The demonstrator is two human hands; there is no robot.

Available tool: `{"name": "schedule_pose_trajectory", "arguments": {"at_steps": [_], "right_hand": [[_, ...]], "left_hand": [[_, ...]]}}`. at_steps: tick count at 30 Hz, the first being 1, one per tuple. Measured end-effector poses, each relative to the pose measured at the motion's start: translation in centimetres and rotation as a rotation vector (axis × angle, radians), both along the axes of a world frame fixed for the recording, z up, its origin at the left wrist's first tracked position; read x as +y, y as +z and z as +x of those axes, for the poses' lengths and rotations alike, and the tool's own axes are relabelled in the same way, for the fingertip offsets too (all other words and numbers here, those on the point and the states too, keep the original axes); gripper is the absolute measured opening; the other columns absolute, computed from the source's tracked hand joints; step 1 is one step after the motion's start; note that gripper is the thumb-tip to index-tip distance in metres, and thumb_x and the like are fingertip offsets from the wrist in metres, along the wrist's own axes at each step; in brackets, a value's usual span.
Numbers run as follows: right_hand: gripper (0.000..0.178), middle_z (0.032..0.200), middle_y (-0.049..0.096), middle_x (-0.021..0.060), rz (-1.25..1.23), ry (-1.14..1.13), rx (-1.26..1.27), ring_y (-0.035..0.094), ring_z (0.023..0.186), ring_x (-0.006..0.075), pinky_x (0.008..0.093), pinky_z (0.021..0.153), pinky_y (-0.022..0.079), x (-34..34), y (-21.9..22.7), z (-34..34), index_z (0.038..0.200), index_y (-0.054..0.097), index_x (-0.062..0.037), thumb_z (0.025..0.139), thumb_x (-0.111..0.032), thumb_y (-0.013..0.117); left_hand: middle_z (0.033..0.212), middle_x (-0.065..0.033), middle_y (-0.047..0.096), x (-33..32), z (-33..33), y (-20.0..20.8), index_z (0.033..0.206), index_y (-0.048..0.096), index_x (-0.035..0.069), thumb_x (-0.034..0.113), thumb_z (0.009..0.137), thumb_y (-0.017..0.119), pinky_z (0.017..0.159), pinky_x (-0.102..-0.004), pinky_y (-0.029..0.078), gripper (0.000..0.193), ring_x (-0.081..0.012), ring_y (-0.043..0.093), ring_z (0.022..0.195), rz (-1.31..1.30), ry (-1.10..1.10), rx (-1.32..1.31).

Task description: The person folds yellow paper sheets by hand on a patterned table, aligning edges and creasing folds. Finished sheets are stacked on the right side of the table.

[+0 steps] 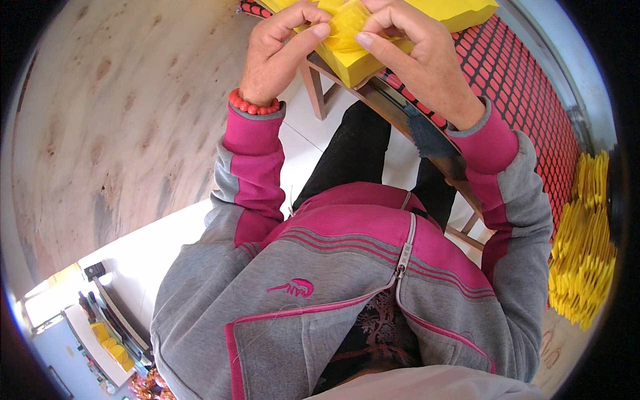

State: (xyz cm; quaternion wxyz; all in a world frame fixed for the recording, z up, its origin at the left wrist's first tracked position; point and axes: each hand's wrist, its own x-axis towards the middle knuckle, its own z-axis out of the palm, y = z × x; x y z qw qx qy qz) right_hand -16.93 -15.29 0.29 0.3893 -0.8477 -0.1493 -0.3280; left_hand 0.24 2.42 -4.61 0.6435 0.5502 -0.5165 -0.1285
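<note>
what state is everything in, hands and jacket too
left hand: fingers pinched at the yellow sheet
right hand: fingers pinched there too
yellow sheet: bunched up
yellow block: under the sheet, partly hidden
jacket: partly unzipped
red bead bracelet: worn, left wrist
red-and-black covering: spread out

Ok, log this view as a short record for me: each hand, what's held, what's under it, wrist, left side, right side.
Left hand: pinching thin yellow sheet
Right hand: pinching the same sheet
Held item: gathered, wrinkled; material unclear
Under it: yellow block, corner toward the person
Left wrist: red bead bracelet
Left side: wooden board with dark knots
Right side: red-and-black patterned surface; yellow layered pile beyond the sleeve
</note>
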Motion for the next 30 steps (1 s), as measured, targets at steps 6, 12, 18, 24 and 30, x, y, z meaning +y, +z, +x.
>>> {"name": "schedule_pose_trajectory", "arguments": {"at_steps": [6,12,18,24,30], "right_hand": [[0.010,0.098,0.065,0.0150,0.005,-0.012,0.012,0.064,0.093,0.0251,0.0335,0.085,0.049,-0.1,-0.1,-0.1,0.093,0.062,-0.0008,0.093,-0.008,0.069],[0.010,0.099,0.065,0.0136,0.033,-0.025,-0.039,0.064,0.095,0.0231,0.0327,0.085,0.049,0.3,-0.4,0.2,0.095,0.062,-0.0002,0.094,-0.008,0.068],[0.011,0.096,0.067,0.0072,0.210,-0.071,-0.144,0.065,0.094,0.0143,0.0281,0.082,0.052,0.7,2.4,-1.5,0.098,0.062,0.0033,0.096,-0.006,0.066],[0.014,0.093,0.065,0.0048,-0.165,-0.095,-0.049,0.068,0.085,0.0231,0.0364,0.073,0.055,4.6,0.0,-8.8,0.096,0.064,-0.0083,0.087,-0.016,0.071],[0.020,0.120,0.067,0.0121,-0.266,-0.314,0.397,0.067,0.106,0.0315,0.0397,0.089,0.056,2.0,-10.6,-15.6,0.104,0.063,-0.0048,0.088,-0.016,0.070]], "left_hand": [[0.097,0.0015,0.065,0.0,-0.8,0.5,0.101,0.066,0.003,0.003,0.093,0.071,0.084,-0.0241,0.046,0.009,-0.0082,0.057,0.092,-0.032,0.085,-0.272],[0.108,-0.0001,0.068,-0.8,-1.0,0.6,0.110,0.068,0.002,0.001,0.089,0.077,0.090,-0.0249,0.049,0.023,-0.0091,0.063,0.097,0.019,0.160,-0.381],[0.091,0.0032,0.063,-2.0,-2.2,0.2,0.092,0.063,0.004,-0.001,0.091,0.074,0.077,-0.0220,0.046,0.012,-0.0061,0.055,0.085,-0.137,0.242,-0.250],[0.099,-0.0004,0.069,-3.5,-2.1,0.4,0.099,0.064,0.003,-0.002,0.096,0.066,0.081,-0.0228,0.049,0.006,-0.0075,0.061,0.089,-0.267,0.123,-0.035],[0.103,-0.0026,0.069,-3.4,-1.9,0.4,0.104,0.062,0.004,-0.001,0.099,0.062,0.082,-0.0217,0.049,0.007,-0.0074,0.062,0.092,-0.290,0.132,0.024]]}}
